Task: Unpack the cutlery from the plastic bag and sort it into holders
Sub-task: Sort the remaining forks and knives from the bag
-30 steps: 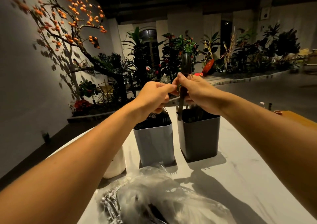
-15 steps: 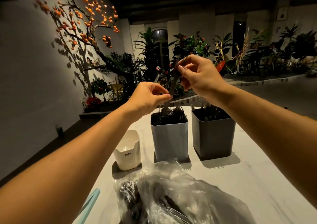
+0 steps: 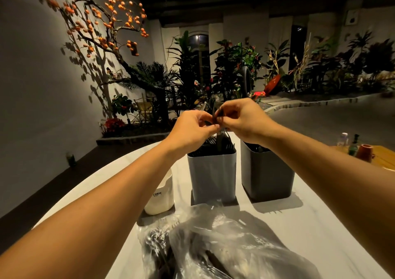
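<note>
Dim room: grey wall at left of frame with an orange-fruited branch [image 3: 102, 20] casting shadows, a bank of leafy plants [image 3: 235, 65] across the middle background, dark floor to the right. White bench [image 3: 310, 225] fills the lower half.

On the bench: light grey holder [image 3: 212, 176] at centre, dark grey holder [image 3: 267, 174] just beside it to the right, small white cup [image 3: 161, 197] to the left, partly behind the left forearm. Plastic bag [image 3: 224, 246] at bottom centre, crumpled, dark cutlery visible inside.

Both hands meet just above the light grey holder. Left hand [image 3: 192, 127] and right hand [image 3: 241, 118] both pinch a thin dark piece of cutlery [image 3: 214, 116] between fingertips; which type it is, too dark to tell. Light grey holder is already packed with dark pieces, some look like forks.

Step in hand, my read: feeding this piece into the light grey holder.
- Keep it upright, handle end down.
- Aim for a gap; contents are dense, it could snag on the tines.
- Release one hand first, guide with the other.
- Don't knock the holder; it stands close to the dark one.

Bag is far from empty, so lots left.

Right edge of frame: wooden table [image 3: 382, 159] with small bottles and a brown cup.
</note>
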Demonstrator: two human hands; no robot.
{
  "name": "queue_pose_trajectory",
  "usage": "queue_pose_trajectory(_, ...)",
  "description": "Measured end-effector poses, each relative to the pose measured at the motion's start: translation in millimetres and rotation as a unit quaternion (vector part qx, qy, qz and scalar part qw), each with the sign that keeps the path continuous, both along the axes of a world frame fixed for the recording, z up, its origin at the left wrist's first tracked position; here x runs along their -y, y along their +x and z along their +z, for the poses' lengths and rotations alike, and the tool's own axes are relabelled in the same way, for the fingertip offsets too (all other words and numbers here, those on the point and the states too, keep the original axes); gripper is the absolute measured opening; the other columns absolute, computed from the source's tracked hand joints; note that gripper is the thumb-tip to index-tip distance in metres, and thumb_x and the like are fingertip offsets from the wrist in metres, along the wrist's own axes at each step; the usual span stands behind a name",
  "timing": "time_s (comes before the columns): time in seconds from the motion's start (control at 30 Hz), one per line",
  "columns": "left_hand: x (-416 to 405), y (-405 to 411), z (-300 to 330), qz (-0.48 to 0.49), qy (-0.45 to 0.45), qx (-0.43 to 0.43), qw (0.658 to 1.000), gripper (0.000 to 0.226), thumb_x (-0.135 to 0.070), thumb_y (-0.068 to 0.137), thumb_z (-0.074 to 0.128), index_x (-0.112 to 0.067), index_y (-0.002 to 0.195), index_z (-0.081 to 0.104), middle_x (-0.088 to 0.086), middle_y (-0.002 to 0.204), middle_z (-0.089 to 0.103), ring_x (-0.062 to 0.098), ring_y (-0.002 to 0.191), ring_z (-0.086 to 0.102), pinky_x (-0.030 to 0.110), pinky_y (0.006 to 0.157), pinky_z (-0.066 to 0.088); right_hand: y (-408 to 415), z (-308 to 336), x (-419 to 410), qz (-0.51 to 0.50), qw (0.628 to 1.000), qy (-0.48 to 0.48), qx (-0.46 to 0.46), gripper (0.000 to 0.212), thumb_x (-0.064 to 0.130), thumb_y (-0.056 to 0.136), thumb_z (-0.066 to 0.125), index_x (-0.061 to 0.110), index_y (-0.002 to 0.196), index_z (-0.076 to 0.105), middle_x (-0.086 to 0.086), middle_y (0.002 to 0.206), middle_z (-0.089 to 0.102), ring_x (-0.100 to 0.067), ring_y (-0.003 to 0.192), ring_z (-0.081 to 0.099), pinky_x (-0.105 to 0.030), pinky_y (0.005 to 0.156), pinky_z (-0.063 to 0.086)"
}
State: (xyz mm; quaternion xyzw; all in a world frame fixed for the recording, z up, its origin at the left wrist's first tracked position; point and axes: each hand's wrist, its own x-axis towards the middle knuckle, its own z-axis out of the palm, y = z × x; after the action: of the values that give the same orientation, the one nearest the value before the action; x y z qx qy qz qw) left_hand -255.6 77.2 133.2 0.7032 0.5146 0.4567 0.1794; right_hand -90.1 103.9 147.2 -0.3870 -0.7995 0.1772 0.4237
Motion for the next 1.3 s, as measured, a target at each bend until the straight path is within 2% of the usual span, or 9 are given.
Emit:
queue_pose_trajectory(0.1,-1,-4,-5,0.027,0.027,0.000,0.999,0.019,-0.023,0.089,0.075,-0.016,0.102,0.064,-0.006,0.056,0.048,0.004,0.047,0.041,0.018,0.050,0.038,1,-13,-2,-0.024,0.997,0.045,0.059,0.023,0.012,0.088,0.072,0.027,0.098,0.056,0.007,0.087,0.067,-0.007,0.079,0.064,-0.025,0.071,0.053)
queue_pose_trajectory(0.2,-5,-10,-9,0.049,0.061,-0.047,0.996,0.006,-0.016,0.091,0.071,-0.019,0.095,0.067,-0.005,0.057,0.052,0.002,0.046,0.042,0.014,0.049,0.036,2,-19,-6,-0.017,0.991,0.060,0.116,0.018,0.013,0.087,0.074,0.028,0.090,0.064,0.008,0.087,0.070,-0.010,0.081,0.067,-0.035,0.075,0.059)
queue_pose_trajectory(0.33,-8,-10,-15,0.053,0.036,-0.109,0.992,0.005,-0.016,0.090,0.074,-0.021,0.091,0.076,-0.008,0.059,0.056,0.001,0.048,0.046,0.012,0.048,0.036,3,-19,-7,-0.049,0.973,0.099,0.202,0.006,0.027,0.086,0.073,0.033,0.087,0.074,0.013,0.089,0.054,-0.010,0.084,0.057,-0.030,0.067,0.049)
queue_pose_trajectory(0.53,-6,-10,-21,0.059,-0.013,-0.194,0.979,0.008,-0.018,0.088,0.076,-0.027,0.088,0.077,-0.012,0.062,0.060,0.006,0.063,0.056,0.029,0.064,0.055,-1,-15,5,-0.041,0.945,0.046,0.320,0.020,0.023,0.091,0.061,0.031,0.096,0.079,0.003,0.084,0.061,-0.019,0.080,0.060,-0.043,0.070,0.056)
queue_pose_trajectory(0.63,2,-9,-15,0.072,0.011,-0.169,0.983,0.013,-0.033,0.091,0.072,-0.023,0.098,0.075,-0.009,0.063,0.057,0.006,0.059,0.051,0.025,0.056,0.042,-2,-12,8,-0.070,0.958,0.064,0.270,0.021,0.022,0.093,0.057,0.027,0.101,0.076,0.009,0.087,0.060,-0.017,0.083,0.059,-0.040,0.072,0.054)
queue_pose_trajectory(0.73,18,-9,-4,0.033,-0.091,0.039,0.995,0.053,-0.056,0.101,0.043,-0.008,0.111,0.064,-0.004,0.063,0.050,0.011,0.055,0.045,0.026,0.053,0.035,-6,-6,12,-0.026,0.994,0.023,0.105,0.023,0.020,0.096,0.056,0.021,0.114,0.071,0.007,0.103,0.067,-0.007,0.092,0.063,-0.030,0.081,0.053)
queue_pose_trajectory(0.87,50,-18,6,-0.043,-0.214,0.137,0.966,0.089,-0.079,0.092,0.011,-0.006,0.112,0.058,0.002,0.054,0.048,0.014,0.044,0.034,0.023,0.046,0.028,-20,8,40,0.095,0.990,-0.074,-0.068,0.020,0.023,0.096,0.063,0.018,0.115,0.067,0.007,0.092,0.069,0.009,0.062,0.061,-0.016,0.057,0.048)
queue_pose_trajectory(1.07,78,-43,10,-0.016,-0.175,0.070,0.982,0.081,-0.076,0.094,0.012,-0.009,0.091,0.057,0.002,0.056,0.047,0.013,0.044,0.033,0.024,0.045,0.027,-47,7,61,0.078,0.994,0.015,0.069,0.008,0.026,0.087,0.074,0.023,0.094,0.072,0.008,0.083,0.069,-0.004,0.071,0.062,-0.020,0.064,0.047)
queue_pose_trajectory(1.3,97,-74,5,0.032,-0.164,-0.022,0.986,0.088,-0.074,0.093,0.003,-0.007,0.097,0.060,0.014,0.069,0.050,0.023,0.059,0.049,0.027,0.053,0.045,-87,-7,72,0.070,0.968,0.179,0.164,0.038,0.031,0.079,0.080,0.028,0.114,0.064,0.004,0.110,0.051,-0.016,0.100,0.054,-0.039,0.085,0.054)
